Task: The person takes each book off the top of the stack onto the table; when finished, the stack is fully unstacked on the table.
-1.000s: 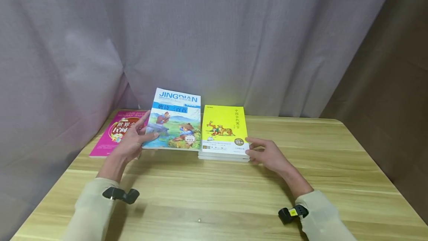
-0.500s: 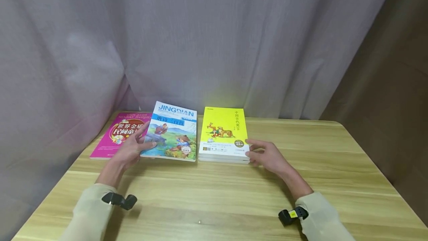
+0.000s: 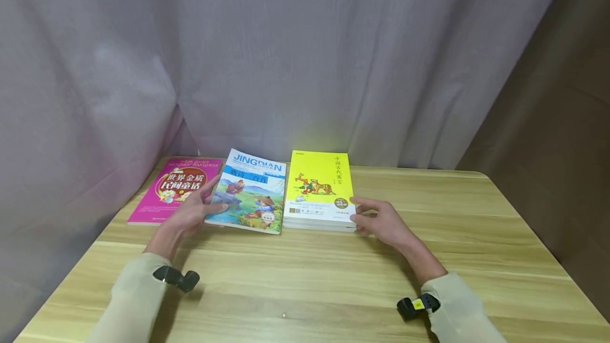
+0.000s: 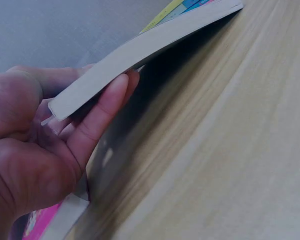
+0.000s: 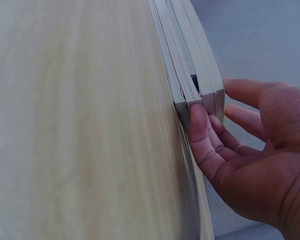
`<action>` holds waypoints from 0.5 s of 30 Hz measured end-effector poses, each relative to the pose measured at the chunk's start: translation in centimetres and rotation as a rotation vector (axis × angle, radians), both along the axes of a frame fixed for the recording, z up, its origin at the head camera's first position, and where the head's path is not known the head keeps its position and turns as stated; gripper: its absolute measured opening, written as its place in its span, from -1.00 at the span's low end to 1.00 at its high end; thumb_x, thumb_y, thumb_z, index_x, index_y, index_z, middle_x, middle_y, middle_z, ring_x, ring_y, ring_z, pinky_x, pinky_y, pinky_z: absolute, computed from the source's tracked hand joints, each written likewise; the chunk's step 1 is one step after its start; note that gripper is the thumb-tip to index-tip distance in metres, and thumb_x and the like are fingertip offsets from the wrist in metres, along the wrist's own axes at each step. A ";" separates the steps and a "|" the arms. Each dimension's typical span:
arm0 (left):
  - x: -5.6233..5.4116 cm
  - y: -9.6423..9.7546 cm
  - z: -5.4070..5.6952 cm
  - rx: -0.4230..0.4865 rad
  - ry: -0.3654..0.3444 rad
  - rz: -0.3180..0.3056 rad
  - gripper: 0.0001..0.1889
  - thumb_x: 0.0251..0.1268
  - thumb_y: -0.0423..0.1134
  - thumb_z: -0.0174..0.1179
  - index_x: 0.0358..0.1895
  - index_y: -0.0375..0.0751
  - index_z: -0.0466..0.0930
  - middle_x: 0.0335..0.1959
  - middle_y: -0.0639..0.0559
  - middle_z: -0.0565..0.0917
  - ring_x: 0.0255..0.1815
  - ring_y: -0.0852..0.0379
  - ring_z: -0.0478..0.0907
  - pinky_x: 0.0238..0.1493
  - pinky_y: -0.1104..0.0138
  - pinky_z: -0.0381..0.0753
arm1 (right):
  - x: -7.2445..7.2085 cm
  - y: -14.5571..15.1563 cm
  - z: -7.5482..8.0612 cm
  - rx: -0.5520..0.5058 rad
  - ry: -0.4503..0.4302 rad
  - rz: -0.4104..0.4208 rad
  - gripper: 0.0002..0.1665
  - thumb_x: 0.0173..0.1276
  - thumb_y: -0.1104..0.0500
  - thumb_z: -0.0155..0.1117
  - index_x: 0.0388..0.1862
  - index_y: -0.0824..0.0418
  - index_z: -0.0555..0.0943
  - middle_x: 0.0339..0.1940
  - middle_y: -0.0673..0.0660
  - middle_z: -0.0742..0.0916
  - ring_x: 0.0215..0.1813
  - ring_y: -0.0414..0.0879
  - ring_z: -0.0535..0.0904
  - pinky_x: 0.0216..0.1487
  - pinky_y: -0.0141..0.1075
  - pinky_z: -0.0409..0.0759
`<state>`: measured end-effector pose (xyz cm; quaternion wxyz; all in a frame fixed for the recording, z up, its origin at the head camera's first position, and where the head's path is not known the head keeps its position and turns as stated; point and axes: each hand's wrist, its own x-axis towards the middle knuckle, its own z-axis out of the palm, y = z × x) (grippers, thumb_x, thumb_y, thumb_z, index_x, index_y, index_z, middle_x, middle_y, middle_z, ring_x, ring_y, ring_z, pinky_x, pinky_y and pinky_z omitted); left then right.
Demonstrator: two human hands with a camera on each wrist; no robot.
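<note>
My left hand [image 3: 193,210] grips a blue-and-white book [image 3: 250,197] by its left side, thumb on the cover and fingers underneath. In the left wrist view this book [image 4: 135,57] is raised and slanted, with a dark gap between it and the wood. To its right lies a stack of books [image 3: 318,225], topped by a yellow-covered book [image 3: 321,176] with a tiger picture. My right hand [image 3: 383,221] touches the stack's right side near the front corner, its fingers bent slightly; the right wrist view shows fingertips against the books' edges [image 5: 190,55].
A pink book [image 3: 167,187] lies flat at the left, partly behind my left hand. Everything rests on a wooden table [image 3: 305,279]. A grey curtain [image 3: 305,57] hangs behind the table's far edge.
My left hand has lowered the blue-and-white book toward the table, then shifted it slightly right toward the stack. More of the pink book shows. The right hand stays at the stack.
</note>
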<state>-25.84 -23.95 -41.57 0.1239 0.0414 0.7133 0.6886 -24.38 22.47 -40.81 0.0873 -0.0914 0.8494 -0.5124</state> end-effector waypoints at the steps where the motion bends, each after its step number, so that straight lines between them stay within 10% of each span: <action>1: -0.1 0.1 0.0 -0.023 0.006 0.003 0.01 0.48 -0.52 0.17 0.77 0.03 -0.28 0.51 -0.57 0.33 -0.07 0.14 0.79 0.06 0.20 0.80 | 0.0 0.0 0.0 0.001 0.001 0.000 -0.28 0.51 0.23 0.36 0.58 0.33 0.39 0.17 0.41 0.64 -0.19 -0.01 0.73 -0.16 -0.18 0.80; 15: -0.6 0.7 0.3 -0.336 0.012 0.032 0.00 0.47 -0.37 0.28 0.77 0.03 -0.20 0.51 -0.54 0.36 0.11 -0.06 0.73 0.23 0.20 0.69 | -0.1 0.0 -0.2 0.012 -0.014 -0.019 -0.28 0.49 0.23 0.37 0.58 0.29 0.42 0.17 0.40 0.64 -0.17 -0.01 0.74 -0.17 -0.20 0.79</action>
